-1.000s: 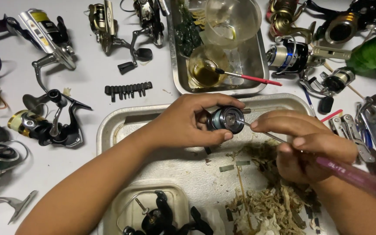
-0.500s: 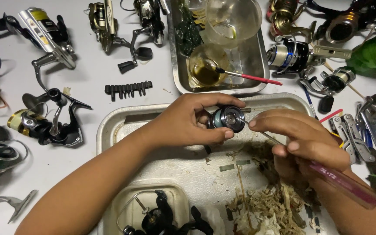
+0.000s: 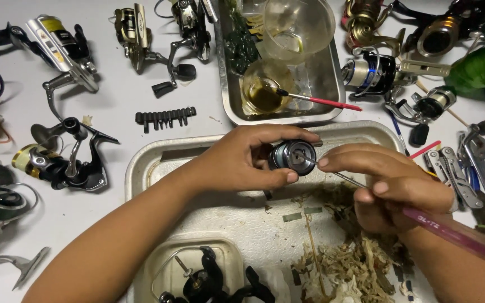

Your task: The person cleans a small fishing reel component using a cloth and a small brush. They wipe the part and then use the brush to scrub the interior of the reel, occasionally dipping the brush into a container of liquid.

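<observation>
Change: compared to half a second ago, the right hand sits a touch lower and the screwdriver handle lies flatter; the spool hasn't really budged.
Left fingers: left hand curled tight round the dark spool, thumb underneath, holding it up over the big metal tray.
Right fingers: closed on the pink-handled screwdriver, index finger stretched along the shaft, tip poking into the spool's face.
Big tray: heap of shredded, straw-coloured debris at its near right; a small tray sits at its near edge with a black reel in it.
Far tray: two clear cups, the nearer cup holding yellowish liquid and a red-handled brush.
Bench: white, with fishing reels all round, a black bit strip to the left, wrenches to the right.
</observation>
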